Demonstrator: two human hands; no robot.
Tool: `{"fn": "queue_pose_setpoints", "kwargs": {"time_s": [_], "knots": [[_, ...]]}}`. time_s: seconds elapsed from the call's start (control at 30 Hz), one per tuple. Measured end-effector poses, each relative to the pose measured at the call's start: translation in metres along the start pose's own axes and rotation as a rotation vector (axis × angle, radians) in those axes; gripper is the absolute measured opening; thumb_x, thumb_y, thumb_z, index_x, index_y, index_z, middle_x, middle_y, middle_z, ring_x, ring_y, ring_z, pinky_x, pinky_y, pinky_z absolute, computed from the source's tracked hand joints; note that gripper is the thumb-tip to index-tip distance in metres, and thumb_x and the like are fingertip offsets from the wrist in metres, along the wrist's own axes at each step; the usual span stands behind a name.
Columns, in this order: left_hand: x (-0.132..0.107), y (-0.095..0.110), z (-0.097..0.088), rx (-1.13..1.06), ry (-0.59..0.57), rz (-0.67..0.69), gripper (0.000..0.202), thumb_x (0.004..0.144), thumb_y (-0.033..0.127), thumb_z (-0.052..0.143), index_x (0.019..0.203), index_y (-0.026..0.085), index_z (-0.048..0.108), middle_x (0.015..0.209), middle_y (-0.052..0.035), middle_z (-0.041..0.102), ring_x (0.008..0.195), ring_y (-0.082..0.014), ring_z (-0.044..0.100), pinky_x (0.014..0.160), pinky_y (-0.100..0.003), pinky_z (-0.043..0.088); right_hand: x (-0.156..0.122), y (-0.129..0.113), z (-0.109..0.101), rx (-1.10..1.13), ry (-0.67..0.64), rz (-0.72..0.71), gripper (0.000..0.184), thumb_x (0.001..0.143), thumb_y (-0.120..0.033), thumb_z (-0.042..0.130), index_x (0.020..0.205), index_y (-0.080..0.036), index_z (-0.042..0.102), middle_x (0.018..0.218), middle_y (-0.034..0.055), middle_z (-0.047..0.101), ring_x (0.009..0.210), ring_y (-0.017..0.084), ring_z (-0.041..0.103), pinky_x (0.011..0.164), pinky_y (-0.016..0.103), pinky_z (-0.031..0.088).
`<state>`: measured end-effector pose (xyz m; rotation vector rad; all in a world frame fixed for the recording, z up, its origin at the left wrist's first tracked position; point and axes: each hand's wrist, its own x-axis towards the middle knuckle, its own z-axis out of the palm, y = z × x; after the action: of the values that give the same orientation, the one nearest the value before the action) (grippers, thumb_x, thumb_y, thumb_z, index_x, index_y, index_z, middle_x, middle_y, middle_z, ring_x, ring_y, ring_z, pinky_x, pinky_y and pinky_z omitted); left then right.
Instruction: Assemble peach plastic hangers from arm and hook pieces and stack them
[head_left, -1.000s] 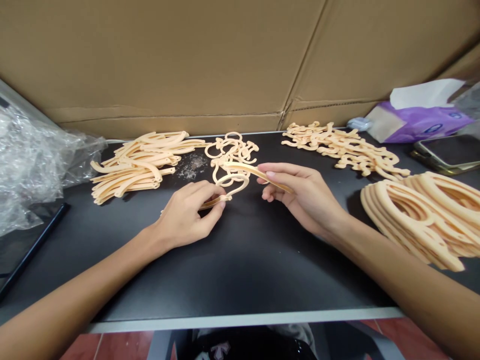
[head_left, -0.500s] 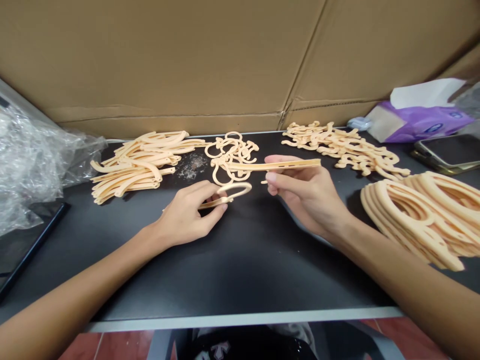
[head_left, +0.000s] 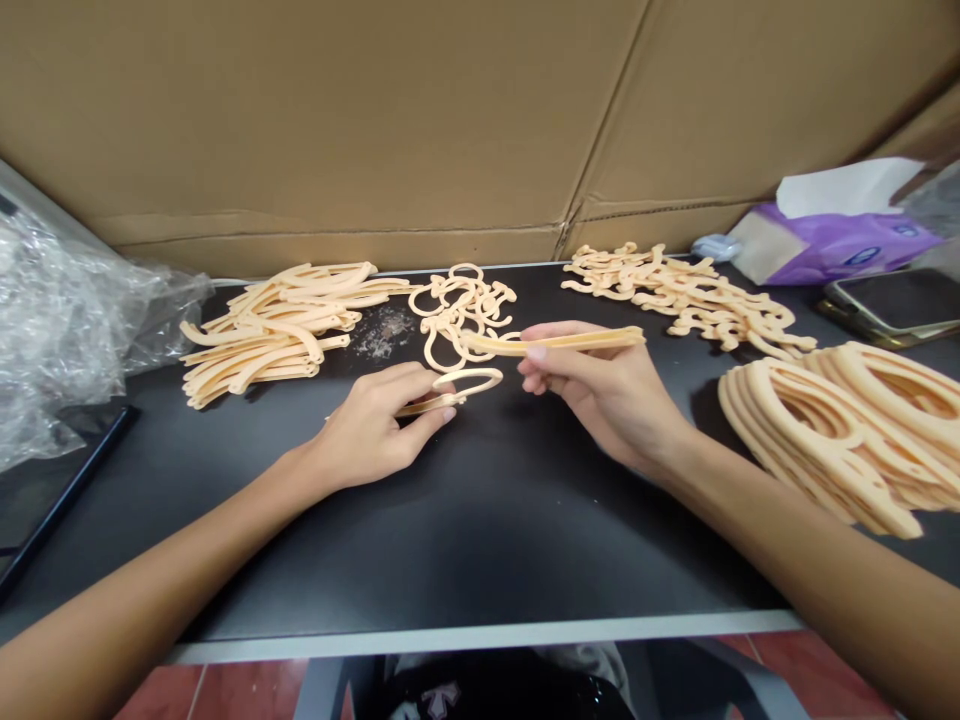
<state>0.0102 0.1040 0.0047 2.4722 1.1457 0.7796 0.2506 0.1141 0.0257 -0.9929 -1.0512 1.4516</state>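
My left hand (head_left: 379,425) is closed on a cream plastic hook piece (head_left: 429,405), whose curved loop sticks out to the right past the fingertips. In my right hand (head_left: 611,385), a long, narrow cream plastic strip (head_left: 577,341) is pinched between thumb and fingers and points left. A gap separates the two held pieces. Just behind them lies a loose pile of cream plastic hooks (head_left: 465,300). Similar long curved strips (head_left: 289,315) are heaped at the back left. Small wavy cream pieces (head_left: 675,285) spread over the back right.
Stacked cream looped plastic pieces (head_left: 847,470) stand at the right. Behind them are a phone (head_left: 900,300) and a purple tissue pack (head_left: 847,240). Clear plastic wrap (head_left: 82,330) covers the left side. Cardboard (head_left: 360,120) walls the back of the black table (head_left: 480,540).
The strip in my right hand has turned about its length and dropped slightly, its near end now lower. My left hand with the hook piece has hardly moved.
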Motion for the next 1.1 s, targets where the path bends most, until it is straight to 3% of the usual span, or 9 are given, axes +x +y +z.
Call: {"fn": "queue_pose_setpoints", "kwargs": {"time_s": [0.13,0.2,0.33,0.6,0.87,1.1], "knots": [[0.000,0.002,0.000,-0.002,0.000,0.001,0.014,0.095,0.026,0.061,0.100,0.017,0.071,0.081,-0.0004,0.065,0.069,-0.0106,0.058,0.066,-0.022,0.045,0.000,0.001,0.000,-0.022,-0.024,-0.049,0.018,0.060,-0.018,0.087,0.068,-0.018,0.071,0.059,-0.0045,0.062,0.053,0.006,0.051,0.053,0.022,0.041],[0.000,0.003,-0.001,-0.008,0.003,0.005,0.013,0.094,0.025,0.061,0.099,0.017,0.070,0.081,-0.0004,0.065,0.069,-0.0104,0.058,0.066,-0.022,0.045,0.000,0.002,-0.001,-0.018,-0.075,-0.012,0.013,0.068,-0.023,0.084,0.075,-0.018,0.074,0.061,-0.0024,0.065,0.054,0.009,0.055,0.053,0.023,0.043],[0.001,0.003,-0.001,-0.017,0.001,0.012,0.012,0.094,0.024,0.062,0.098,0.016,0.070,0.079,-0.0004,0.063,0.067,-0.0102,0.055,0.064,-0.022,0.043,-0.001,0.007,-0.003,-0.014,-0.179,0.035,0.020,0.074,-0.026,0.080,0.092,-0.017,0.078,0.074,0.0037,0.074,0.063,0.014,0.067,0.062,0.028,0.052],[0.000,0.003,-0.001,-0.061,0.008,0.060,0.013,0.092,0.022,0.064,0.100,0.016,0.071,0.086,-0.0034,0.069,0.075,-0.0126,0.062,0.070,-0.024,0.049,-0.001,0.009,-0.001,-0.181,-0.178,-0.029,0.028,0.066,-0.035,0.088,0.078,-0.016,0.072,0.061,0.0003,0.069,0.051,0.011,0.061,0.051,0.025,0.052],[-0.002,0.003,0.000,-0.032,0.018,0.111,0.016,0.090,0.022,0.066,0.106,0.018,0.066,0.087,-0.0019,0.067,0.076,-0.0124,0.063,0.072,-0.024,0.051,-0.005,0.009,0.000,-0.291,-0.218,-0.035,0.033,0.064,-0.035,0.090,0.081,-0.018,0.066,0.068,0.0016,0.073,0.063,0.016,0.069,0.062,0.029,0.056],[-0.001,0.003,0.002,0.001,0.015,0.240,0.007,0.094,0.019,0.060,0.096,0.017,0.067,0.084,-0.0045,0.070,0.076,-0.0147,0.062,0.070,-0.028,0.050,-0.002,0.005,-0.002,-0.477,-0.233,-0.113,0.018,0.070,-0.031,0.083,0.072,-0.018,0.071,0.066,0.0004,0.071,0.059,0.013,0.063,0.055,0.025,0.050]]}}
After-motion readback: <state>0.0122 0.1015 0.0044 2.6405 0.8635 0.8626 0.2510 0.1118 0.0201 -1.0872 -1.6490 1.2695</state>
